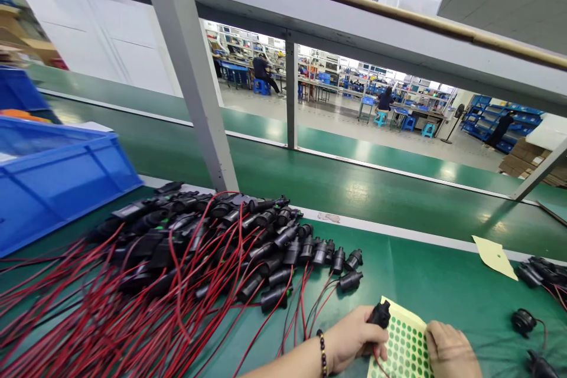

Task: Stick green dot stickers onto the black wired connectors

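My left hand (354, 339) is closed around a small black socket part (380, 314) with a red wire, held just over a pale yellow sheet of green dot stickers (405, 347). My right hand (449, 349) rests on the right side of that sheet with its fingers curled down on it; whether they pinch a sticker is hidden. Both hands are at the near edge of the green bench (425, 277). A beaded bracelet (323, 353) is on my left wrist.
A big heap of black socket parts with red and black wires (190, 260) fills the left of the bench. A blue bin (57, 180) stands far left. More black parts (543, 274) and a yellow paper scrap (494, 257) lie right. A grey post (195, 88) rises ahead.
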`<state>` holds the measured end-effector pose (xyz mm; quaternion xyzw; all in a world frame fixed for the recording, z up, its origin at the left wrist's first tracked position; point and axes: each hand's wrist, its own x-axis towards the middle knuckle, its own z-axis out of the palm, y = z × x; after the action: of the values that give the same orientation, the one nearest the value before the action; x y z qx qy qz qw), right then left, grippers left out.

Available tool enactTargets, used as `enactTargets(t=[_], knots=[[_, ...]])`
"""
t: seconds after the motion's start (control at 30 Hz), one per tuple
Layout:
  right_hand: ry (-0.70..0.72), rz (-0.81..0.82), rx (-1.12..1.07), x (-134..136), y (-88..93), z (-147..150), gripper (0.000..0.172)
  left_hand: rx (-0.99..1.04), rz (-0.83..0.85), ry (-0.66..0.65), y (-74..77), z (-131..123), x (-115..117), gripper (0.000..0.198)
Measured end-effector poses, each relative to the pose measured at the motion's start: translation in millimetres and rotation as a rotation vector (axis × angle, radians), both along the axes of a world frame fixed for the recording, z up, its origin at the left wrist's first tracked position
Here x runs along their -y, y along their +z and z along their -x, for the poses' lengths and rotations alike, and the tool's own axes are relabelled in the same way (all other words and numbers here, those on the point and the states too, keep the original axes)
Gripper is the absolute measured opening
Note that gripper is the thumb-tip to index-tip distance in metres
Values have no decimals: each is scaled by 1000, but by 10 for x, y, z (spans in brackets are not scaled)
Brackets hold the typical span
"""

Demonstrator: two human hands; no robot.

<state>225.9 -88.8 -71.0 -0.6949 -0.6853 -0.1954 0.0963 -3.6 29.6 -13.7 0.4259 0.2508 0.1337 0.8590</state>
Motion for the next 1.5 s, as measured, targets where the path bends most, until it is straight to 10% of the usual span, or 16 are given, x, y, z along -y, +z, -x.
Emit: enactTargets(t=[0.4,0.63,0.87,1.17,1.5], knots=[[80,-99,-1044,-401,991,516,28,103,-245,155,-96,-5,27,28],[206,-78,-1485,-571,575,696,30,-25,-508,308,-135,6,17,24],[162,-85,-1634,-539,450,665,28,173,-162,173,45,50,75,35],[235,-101,-1488,-494,618,840,25,-84,-640,292,-64,36,59,22],[237,-165,-1292,-484,486,888,23,-173,-772,299,39,78,113,20]])
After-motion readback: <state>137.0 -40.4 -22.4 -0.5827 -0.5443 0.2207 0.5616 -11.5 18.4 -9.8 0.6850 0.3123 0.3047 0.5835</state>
